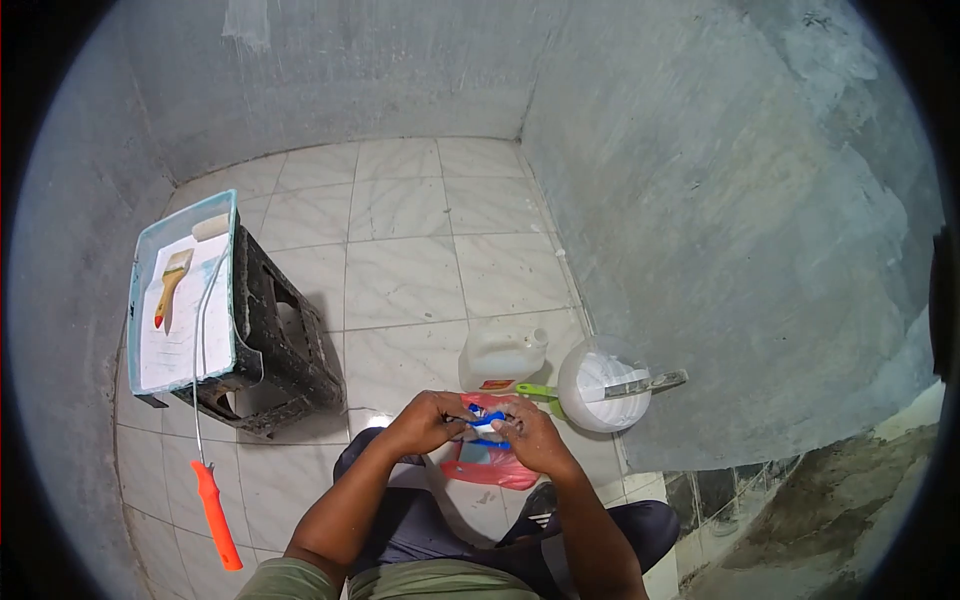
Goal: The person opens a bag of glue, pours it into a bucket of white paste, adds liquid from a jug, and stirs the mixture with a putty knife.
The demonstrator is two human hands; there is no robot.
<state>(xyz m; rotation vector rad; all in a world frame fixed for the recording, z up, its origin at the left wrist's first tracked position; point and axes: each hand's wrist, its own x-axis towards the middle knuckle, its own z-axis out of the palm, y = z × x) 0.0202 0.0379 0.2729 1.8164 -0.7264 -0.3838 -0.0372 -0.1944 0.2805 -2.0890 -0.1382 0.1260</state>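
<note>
Both of my hands meet in front of me, low over the floor. My left hand (430, 422) is closed with its fingertips on one side of a small blue-and-white item (488, 425), and my right hand (533, 434) pinches the other side. Its exact kind is not clear, since fingers cover part of it. Beneath my hands a red plastic bag (510, 472) lies crumpled between my legs, with something blue-edged partly showing in it.
At left a black stool (285, 330) bears a paint tray (234, 300) with a brush (172, 287) and an orange-handled roller (215, 515). Ahead stand a plastic jug (500, 358) and a tub (580, 385) of white material with a blade across it. Grey walls (720, 230) enclose the tiled floor.
</note>
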